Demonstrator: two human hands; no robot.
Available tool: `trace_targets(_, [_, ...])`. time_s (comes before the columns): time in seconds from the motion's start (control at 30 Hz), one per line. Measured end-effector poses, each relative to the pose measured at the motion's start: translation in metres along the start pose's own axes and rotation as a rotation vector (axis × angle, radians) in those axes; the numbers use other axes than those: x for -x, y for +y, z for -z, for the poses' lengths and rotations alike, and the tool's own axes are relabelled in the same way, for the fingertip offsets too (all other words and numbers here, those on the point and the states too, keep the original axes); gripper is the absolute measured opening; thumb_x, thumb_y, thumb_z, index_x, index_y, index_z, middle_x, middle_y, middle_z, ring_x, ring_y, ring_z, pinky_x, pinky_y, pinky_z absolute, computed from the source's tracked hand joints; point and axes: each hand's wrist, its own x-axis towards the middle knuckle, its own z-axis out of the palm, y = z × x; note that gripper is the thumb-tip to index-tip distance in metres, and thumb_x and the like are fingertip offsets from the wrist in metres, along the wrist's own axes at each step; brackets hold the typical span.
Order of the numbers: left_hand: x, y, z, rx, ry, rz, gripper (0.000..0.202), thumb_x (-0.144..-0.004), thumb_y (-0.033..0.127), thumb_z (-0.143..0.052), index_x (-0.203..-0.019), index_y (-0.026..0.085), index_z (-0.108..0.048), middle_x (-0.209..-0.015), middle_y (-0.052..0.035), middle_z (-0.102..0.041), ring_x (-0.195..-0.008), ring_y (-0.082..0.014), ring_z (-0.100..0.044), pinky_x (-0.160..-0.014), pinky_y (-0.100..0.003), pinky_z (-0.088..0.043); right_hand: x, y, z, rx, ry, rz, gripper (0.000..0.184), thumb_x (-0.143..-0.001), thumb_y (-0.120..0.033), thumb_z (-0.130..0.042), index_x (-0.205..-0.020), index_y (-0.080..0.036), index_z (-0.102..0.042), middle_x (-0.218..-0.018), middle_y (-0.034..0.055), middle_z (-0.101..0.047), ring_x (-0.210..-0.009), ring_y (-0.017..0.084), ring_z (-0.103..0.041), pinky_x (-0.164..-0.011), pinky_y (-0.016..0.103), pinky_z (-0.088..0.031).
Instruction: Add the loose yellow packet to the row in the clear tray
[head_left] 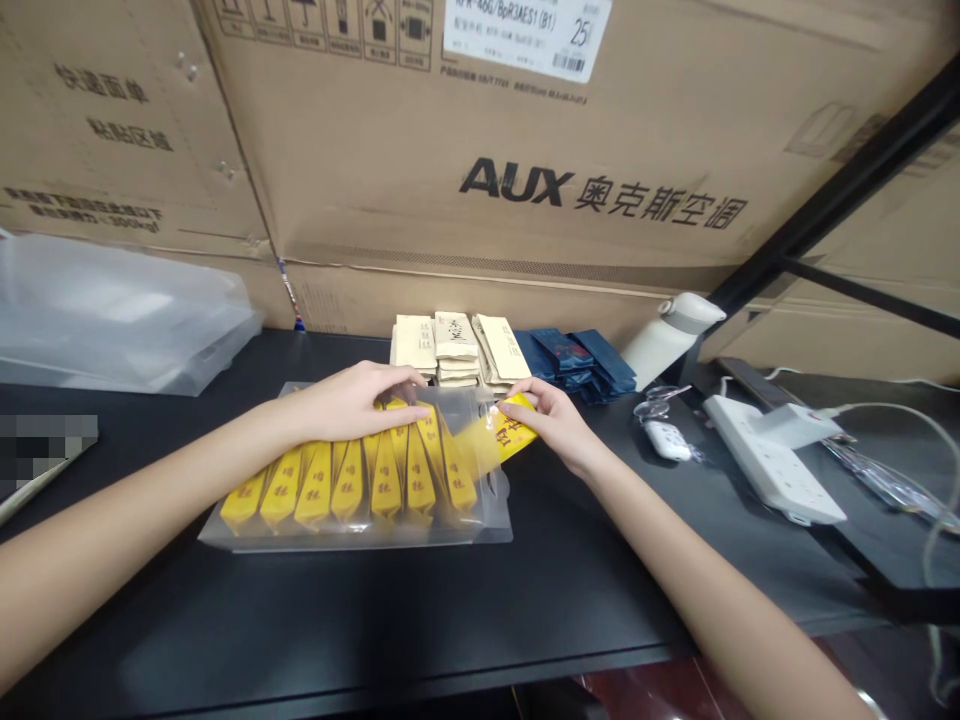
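Observation:
A frosted clear plastic bag [491, 522] lies on the black table, with several yellow packets [348, 484] standing in a slanted row inside it. My left hand [367, 402] is over the bag's far edge, its fingers and thumb closed on the plastic near the packets' tops. At the bag's right end, my right hand [556, 422] pinches a yellow packet [510, 438] by its outer corner between thumb and fingers. This packet is tilted, partly inside the bag's mouth and partly out. Its inner end looks blurred through the plastic.
Behind the bag stand cream packets [456, 350] and dark blue packets [574, 360]. A white bottle [667, 335], an earbud case [667, 441] and a power strip [776, 460] are at right. More clear plastic bags [120, 315] lie at left. Large cartons [360, 150] rise behind.

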Motion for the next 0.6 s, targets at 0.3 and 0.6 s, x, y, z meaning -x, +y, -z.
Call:
trace_targets(0.3, [0.0002, 0.0000, 0.0005, -0.008, -0.011, 0.009, 0.051, -0.087, 0.059, -0.051, -0.116, 0.019, -0.063, -0.105, -0.0083, -0.072, -0.086, -0.0214, -0.067, -0.076, -0.032, -0.049, -0.0007, 0.0024, 0.0000, 0.003, -0.008, -0.004, 0.035, -0.065, -0.037, -0.079, -0.082, -0.022, -0.053, -0.076, -0.0009, -0.069, -0.070, 0.016, -0.069, -0.066, 0.030, -0.055])
trace_targets(0.6, [0.0002, -0.0010, -0.0001, -0.009, -0.018, 0.016, 0.051, -0.087, 0.059, -0.051, -0.117, 0.019, -0.063, -0.106, -0.0092, -0.072, -0.089, -0.0233, -0.067, -0.078, -0.033, -0.048, -0.0009, 0.0035, 0.0005, 0.015, -0.008, 0.020, 0.035, -0.065, -0.038, -0.080, -0.081, -0.021, -0.054, -0.074, -0.0009, -0.068, -0.070, 0.017, -0.069, -0.067, 0.030, -0.054])
